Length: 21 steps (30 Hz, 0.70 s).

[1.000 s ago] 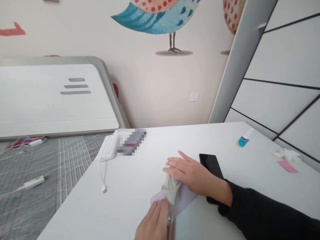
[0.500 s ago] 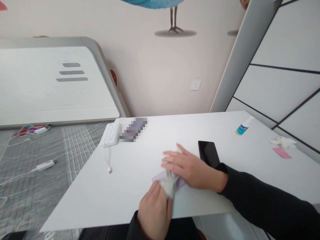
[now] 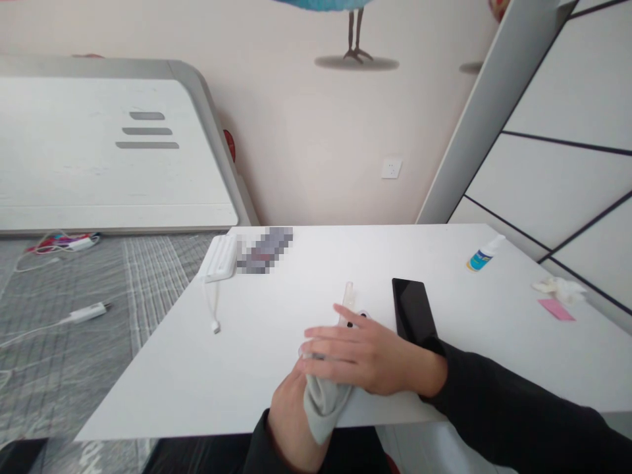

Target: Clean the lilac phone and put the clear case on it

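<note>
My left hand (image 3: 295, 413) is at the table's near edge, closed on one end of a clear, pale purple item (image 3: 348, 294) that looks like a phone case. Dark round spots show on it beside my right fingers; most of it is hidden. A light grey cloth (image 3: 323, 403) bunches under my right hand (image 3: 363, 355) and hangs over my left hand. The right fingers stretch leftward across the cloth and case, with the cloth held beneath them. Right of this hand lies a black phone (image 3: 413, 306), its lower end near my sleeve.
On the white table (image 3: 237, 388), a white power bank (image 3: 220, 257) with a short cable and a blurred-out item (image 3: 266, 250) sit at the back left. A spray bottle (image 3: 484, 255), crumpled white tissue (image 3: 563, 289) and pink card (image 3: 556, 309) are at the right.
My right hand has moved left and nearer to me, carrying the cloth over my left hand. More of the clear item's far end shows. The view has shifted slightly.
</note>
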Each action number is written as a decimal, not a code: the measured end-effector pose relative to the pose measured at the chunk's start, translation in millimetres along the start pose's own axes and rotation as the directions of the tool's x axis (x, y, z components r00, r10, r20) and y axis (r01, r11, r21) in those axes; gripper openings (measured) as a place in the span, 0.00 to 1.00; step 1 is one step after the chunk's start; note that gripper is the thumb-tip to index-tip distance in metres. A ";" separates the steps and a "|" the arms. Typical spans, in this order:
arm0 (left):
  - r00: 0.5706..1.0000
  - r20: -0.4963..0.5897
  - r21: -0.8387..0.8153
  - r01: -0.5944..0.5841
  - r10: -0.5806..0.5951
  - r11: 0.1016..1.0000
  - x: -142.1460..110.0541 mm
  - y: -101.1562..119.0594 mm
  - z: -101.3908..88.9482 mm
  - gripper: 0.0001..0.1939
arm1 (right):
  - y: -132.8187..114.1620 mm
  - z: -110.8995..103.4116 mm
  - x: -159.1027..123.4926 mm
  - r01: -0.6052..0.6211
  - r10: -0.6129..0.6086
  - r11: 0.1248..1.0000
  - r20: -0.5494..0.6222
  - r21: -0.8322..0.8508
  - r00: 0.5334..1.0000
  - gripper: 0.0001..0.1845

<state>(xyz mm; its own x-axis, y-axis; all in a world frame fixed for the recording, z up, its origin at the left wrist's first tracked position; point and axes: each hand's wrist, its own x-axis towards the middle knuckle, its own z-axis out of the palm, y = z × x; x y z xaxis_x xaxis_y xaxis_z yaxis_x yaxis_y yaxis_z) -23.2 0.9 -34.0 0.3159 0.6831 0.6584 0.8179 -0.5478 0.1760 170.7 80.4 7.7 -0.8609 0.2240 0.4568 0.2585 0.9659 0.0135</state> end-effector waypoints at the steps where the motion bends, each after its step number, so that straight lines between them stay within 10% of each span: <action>1: 1.000 0.006 0.006 -0.004 0.003 1.000 0.2 0.4 -0.1 0.12 | 4.2 -0.9 -1.6 -0.064 0.064 0.998 -0.006 -0.015 0.998 0.25; 5: 0.999 0.038 0.033 -0.020 0.018 0.999 1.1 1.5 1.4 0.15 | 13.7 -3.5 -6.8 -0.245 0.243 0.969 -0.046 -0.040 0.969 0.25; 10: 0.998 -0.050 0.071 -0.031 0.035 0.997 -1.0 -0.8 6.0 0.12 | -4.1 0.5 -2.1 0.068 -0.068 0.998 -0.030 0.012 0.997 0.22; 15: 0.999 0.025 0.050 -0.035 0.034 0.998 2.2 1.1 1.3 0.11 | 11.1 -2.4 -5.6 -0.214 0.210 0.975 -0.078 -0.050 0.975 0.22; 21: 0.998 -0.053 0.052 -0.036 0.039 0.998 -1.9 -4.5 7.0 0.13 | -6.5 0.5 2.0 0.084 -0.085 0.996 -0.043 -0.024 0.995 0.19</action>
<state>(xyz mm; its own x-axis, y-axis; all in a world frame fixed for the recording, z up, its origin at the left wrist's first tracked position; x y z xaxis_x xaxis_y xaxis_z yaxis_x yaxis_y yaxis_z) -24.1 5.4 -41.1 0.3216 0.6346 0.7028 0.8296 -0.5466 0.1140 167.1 74.6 8.0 -0.8599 0.1354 0.4922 0.1956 0.9780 0.0727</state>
